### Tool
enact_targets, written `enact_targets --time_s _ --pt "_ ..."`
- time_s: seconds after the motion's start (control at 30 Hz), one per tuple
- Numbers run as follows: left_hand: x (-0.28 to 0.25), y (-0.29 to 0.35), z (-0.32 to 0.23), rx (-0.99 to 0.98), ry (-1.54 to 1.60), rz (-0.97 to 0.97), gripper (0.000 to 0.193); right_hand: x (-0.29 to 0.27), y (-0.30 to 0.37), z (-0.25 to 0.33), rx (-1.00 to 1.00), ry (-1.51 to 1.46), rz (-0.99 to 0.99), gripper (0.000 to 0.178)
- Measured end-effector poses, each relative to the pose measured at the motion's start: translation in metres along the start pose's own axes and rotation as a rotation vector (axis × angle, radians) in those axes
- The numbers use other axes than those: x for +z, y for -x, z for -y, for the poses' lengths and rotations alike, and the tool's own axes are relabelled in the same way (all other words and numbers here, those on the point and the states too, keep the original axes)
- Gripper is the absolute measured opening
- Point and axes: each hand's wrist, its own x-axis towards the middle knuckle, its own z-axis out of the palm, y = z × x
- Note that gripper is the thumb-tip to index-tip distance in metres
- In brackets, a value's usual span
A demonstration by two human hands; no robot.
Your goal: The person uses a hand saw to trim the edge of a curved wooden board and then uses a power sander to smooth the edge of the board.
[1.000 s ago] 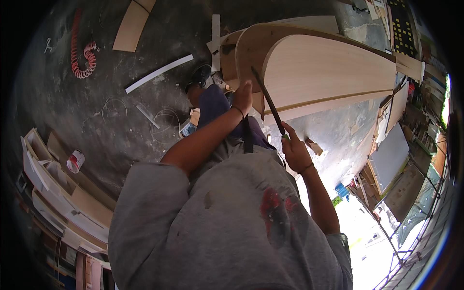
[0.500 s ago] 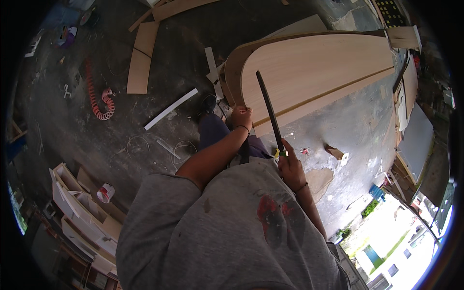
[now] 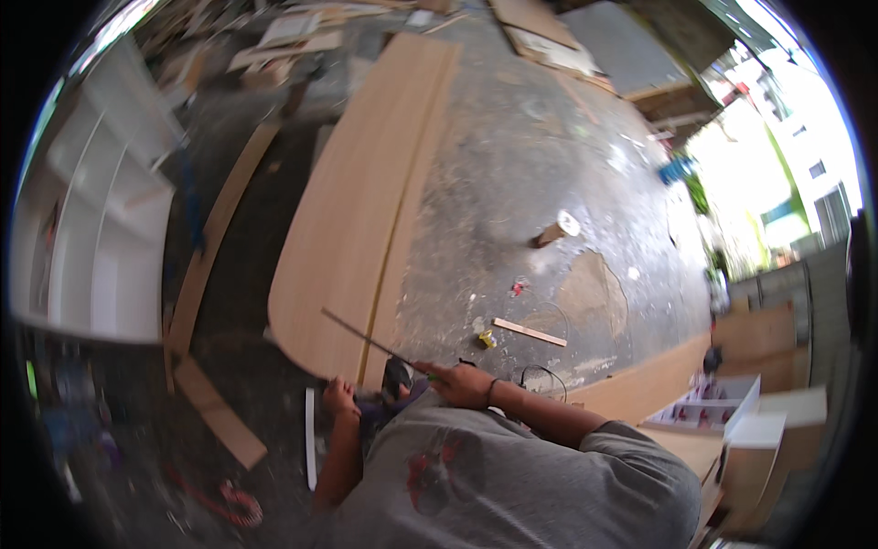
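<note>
"Head view: what has just changed?"

"The wearer's outlook has swung round. A long pale wooden panel (image 3: pixel 352 201) with a rounded end, which ran off to the right half a second ago, now stretches up and away, its rounded end nearest the person."

"And the hands?"

"The right hand (image 3: pixel 462 384) is closed round the handle end of a thin dark tool, apparently a file (image 3: pixel 358 332). The left hand (image 3: pixel 340 398) is curled at the panel's near edge; I cannot tell whether it grasps the edge or only rests there."

"Where exactly is the file?"

"It slants up and leftward from the right hand, over the panel's near end. It crosses the brown stripe (image 3: pixel 392 240) that runs beside the long right edge, and its tip is above the pale face. Whether it touches the wood is unclear."

"What does the turn mean for the work?"

"My judgement: the person now faces along the panel's length, with both hands close to its rounded end and the file within reach of that edge."

"Anything close by?"

"A narrow white strip (image 3: pixel 311 439) lies on the floor, left of the left forearm."
</note>
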Motion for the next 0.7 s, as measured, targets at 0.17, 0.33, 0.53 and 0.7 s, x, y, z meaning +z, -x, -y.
enact_targets --time_s 0.17,0.33,0.53,0.7 --pt "-0.002 0.017 -0.023 -0.054 -0.265 -0.112 0.025 0.013 0.011 -0.03 -0.018 -0.074 -0.064 0.055" --pt "-0.045 -0.022 -0.023 -0.235 -0.006 -0.346 0.017 0.013 0.025 -0.023 -0.036 -0.111 -0.12 0.052" --pt "-0.027 -0.032 -0.03 -0.037 -0.405 0.035 0.032 0.019 0.014 -0.026 -0.089 -0.124 -0.152 0.052" --pt "0.017 0.001 -0.047 -0.254 -0.171 -0.365 0.018 0.008 0.012 -0.007 -0.059 -0.015 -0.043 0.058"
